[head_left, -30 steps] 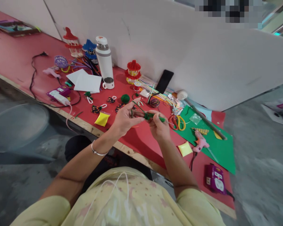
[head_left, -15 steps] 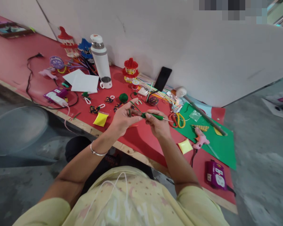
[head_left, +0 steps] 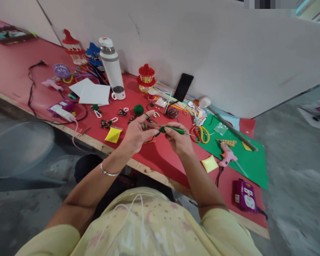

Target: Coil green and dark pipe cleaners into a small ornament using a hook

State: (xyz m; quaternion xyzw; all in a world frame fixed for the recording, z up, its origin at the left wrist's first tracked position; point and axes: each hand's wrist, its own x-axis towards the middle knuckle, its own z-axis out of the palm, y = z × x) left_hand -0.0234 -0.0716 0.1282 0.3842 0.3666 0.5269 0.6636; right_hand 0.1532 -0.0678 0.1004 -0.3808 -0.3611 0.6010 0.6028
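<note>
My left hand [head_left: 137,134] pinches a small piece of dark green crochet work [head_left: 162,129], and a strand of green yarn runs over its raised fingers. My right hand [head_left: 180,138] is closed around the green handle of a crochet hook [head_left: 177,130], whose thin metal shaft points out to the right. The two hands meet over the red table [head_left: 160,156], fingertips close together at the green work. Just behind them lies a ball of dark green yarn [head_left: 138,110]. The hook's working tip is too small to make out.
Scissors [head_left: 204,135] and a pink glue gun [head_left: 227,154] lie right, near a purple power strip [head_left: 244,196]. Behind stand a white flask [head_left: 112,67], a red lantern-like model [head_left: 146,76] and a phone [head_left: 184,87]. A yellow packet [head_left: 113,134] lies left.
The fingers have shifted slightly around the green work, and a dark strand now shows below the left fingers. The whole view has moved a little.
</note>
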